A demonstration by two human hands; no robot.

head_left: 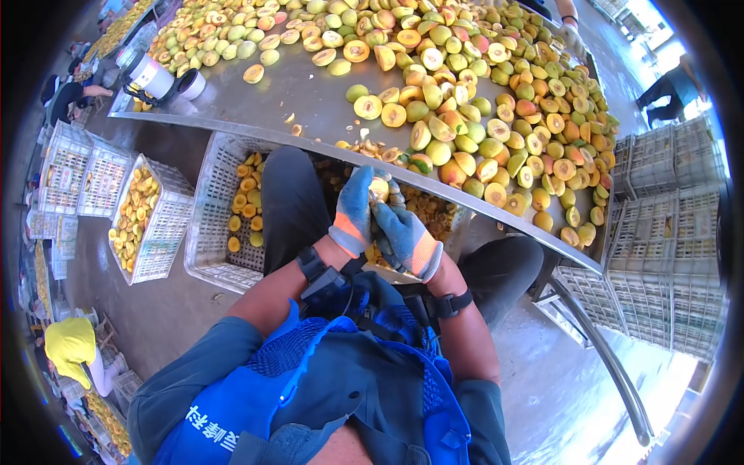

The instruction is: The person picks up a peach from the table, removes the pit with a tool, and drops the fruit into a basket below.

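Observation:
My left hand, in a blue and orange glove, is closed around a pale yellow fruit piece near the table's front edge. Against it, my right hand, gloved alike, has its fingers curled at the lower side of the same fruit. Whether a tool is between the hands is hidden. Just beyond them lies the metal table, bearing a large heap of halved and whole yellow-green fruits. Small pits and scraps lie at its near edge.
A crate with fruit halves stands left of my knee, another crate farther left. Stacked crates rise at the right beside a curved metal bar. A white container sits on the table's left. Other people are around, one gloved hand at the far edge.

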